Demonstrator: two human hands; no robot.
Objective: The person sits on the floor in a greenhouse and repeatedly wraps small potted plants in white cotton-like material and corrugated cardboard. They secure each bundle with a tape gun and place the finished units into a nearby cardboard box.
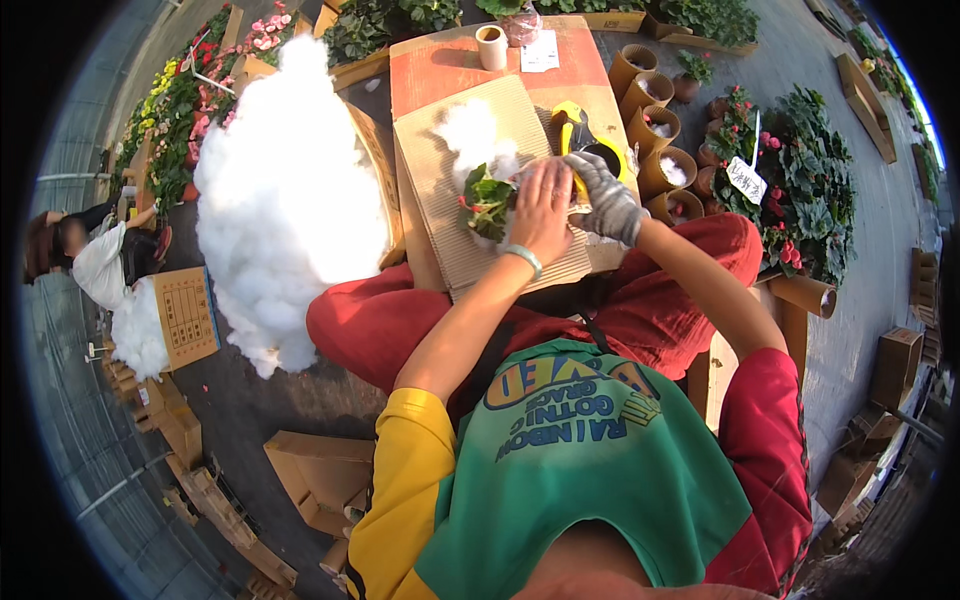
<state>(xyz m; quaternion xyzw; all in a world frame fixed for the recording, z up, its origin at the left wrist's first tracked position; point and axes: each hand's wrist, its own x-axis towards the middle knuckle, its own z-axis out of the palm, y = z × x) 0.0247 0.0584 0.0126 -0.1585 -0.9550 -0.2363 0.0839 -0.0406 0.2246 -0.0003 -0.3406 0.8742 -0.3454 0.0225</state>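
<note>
A small potted plant (487,201) with green leaves and red blooms lies on its side on a corrugated cardboard sheet (427,150). My bare left hand (544,210) lies around its pot, which is mostly hidden and seems to have clear plastic on it. My right hand (609,201), in a grey glove, cups the pot's other end, fingers and thumb on either side. Just beyond the right hand lies a yellow-and-black tape dispenser or similar hand tool (576,127). White fibre stuffing (476,131) rests on the sheet above the leaves.
A big heap of white stuffing (292,187) stands left. A cardboard tube (492,48) and printed paper (540,51) lie at the board's far end. Several corrugated tubes (667,169) and flowering plants (806,165) are right. A co-worker (105,259) sits far left beside a carton (184,319).
</note>
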